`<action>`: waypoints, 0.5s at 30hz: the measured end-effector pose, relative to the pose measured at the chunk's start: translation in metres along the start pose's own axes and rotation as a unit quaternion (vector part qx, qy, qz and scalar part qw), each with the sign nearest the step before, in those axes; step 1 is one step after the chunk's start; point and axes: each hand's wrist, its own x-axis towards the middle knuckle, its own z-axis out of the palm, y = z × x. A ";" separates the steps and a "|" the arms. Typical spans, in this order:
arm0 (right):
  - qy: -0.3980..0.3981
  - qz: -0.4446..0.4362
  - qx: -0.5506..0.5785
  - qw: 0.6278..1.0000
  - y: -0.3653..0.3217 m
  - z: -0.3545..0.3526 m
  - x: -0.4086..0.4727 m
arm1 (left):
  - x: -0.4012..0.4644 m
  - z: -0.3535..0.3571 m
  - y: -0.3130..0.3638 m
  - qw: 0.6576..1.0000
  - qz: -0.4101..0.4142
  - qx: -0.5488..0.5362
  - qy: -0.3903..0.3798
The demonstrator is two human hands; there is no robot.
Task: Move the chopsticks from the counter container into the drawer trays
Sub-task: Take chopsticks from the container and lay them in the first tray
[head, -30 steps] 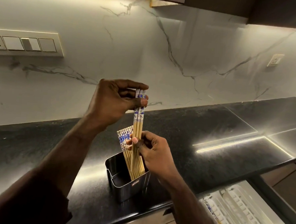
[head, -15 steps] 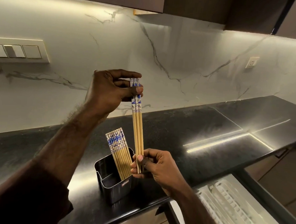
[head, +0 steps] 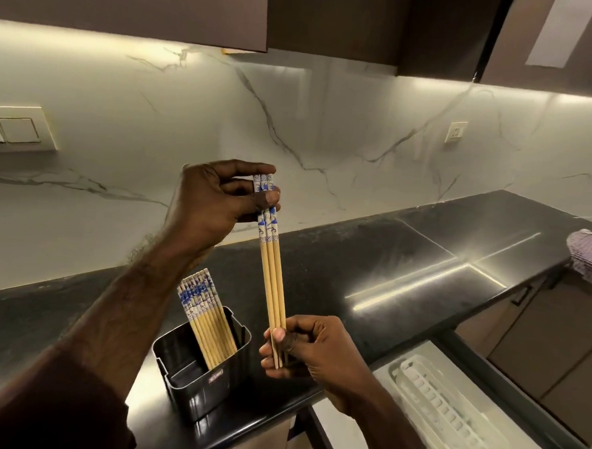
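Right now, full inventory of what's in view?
held chopsticks: three, tan with blue-white tops, upright above the counter
chopsticks in container: a bundle, count unclear, same pattern, leaning
container: one, dark metal, near counter front edge
counter: one, black, glossy
drawer tray: white, ribbed, in open drawer lower right
switch panel: one, white, left wall
socket: one, white, right wall
cloth: one, purple checked, far right counter
left hand: pinches held chopsticks' tops
right hand: fingers grip their tips
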 end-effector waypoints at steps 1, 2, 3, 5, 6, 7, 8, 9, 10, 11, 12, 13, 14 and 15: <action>0.006 -0.002 0.001 1.000 -0.001 -0.007 -0.007 | -0.001 0.009 0.002 1.000 0.002 0.000 -0.004; 0.012 -0.002 0.002 1.000 -0.002 -0.013 -0.013 | -0.001 0.018 0.003 1.000 0.005 -0.001 -0.009; 0.018 -0.001 0.003 1.000 -0.003 -0.021 -0.021 | -0.002 0.029 0.005 1.000 0.008 -0.003 -0.013; 0.035 0.000 0.004 0.999 -0.004 -0.038 -0.038 | -0.005 0.054 0.009 1.000 0.012 -0.010 -0.022; 0.045 0.000 0.001 0.999 -0.005 -0.047 -0.048 | -0.006 0.068 0.011 0.999 0.013 -0.015 -0.026; 0.055 0.002 -0.001 0.998 -0.006 -0.056 -0.057 | -0.009 0.081 0.012 0.999 0.014 -0.022 -0.029; 0.065 0.004 -0.003 0.998 -0.006 -0.067 -0.068 | -0.011 0.097 0.014 0.999 0.015 -0.028 -0.033; 0.073 0.006 -0.005 0.997 -0.007 -0.078 -0.080 | -0.014 0.113 0.016 0.999 0.015 -0.036 -0.037; 0.079 0.008 -0.008 0.997 -0.008 -0.090 -0.093 | -0.018 0.130 0.018 0.998 0.014 -0.043 -0.040; 0.084 0.011 -0.012 0.996 -0.009 -0.103 -0.107 | -0.021 0.148 0.020 0.998 0.013 -0.049 -0.042; 0.089 0.013 -0.015 0.996 -0.009 -0.115 -0.119 | -0.024 0.163 0.022 0.998 0.012 -0.054 -0.043; 0.095 0.014 -0.017 0.995 -0.010 -0.128 -0.133 | -0.028 0.182 0.025 0.997 0.011 -0.058 -0.044; 0.102 0.014 -0.022 0.994 -0.010 -0.142 -0.147 | -0.032 0.200 0.027 0.997 0.009 -0.063 -0.046; 0.109 0.014 -0.028 0.994 -0.010 -0.156 -0.161 | -0.036 0.219 0.030 0.997 0.007 -0.067 -0.047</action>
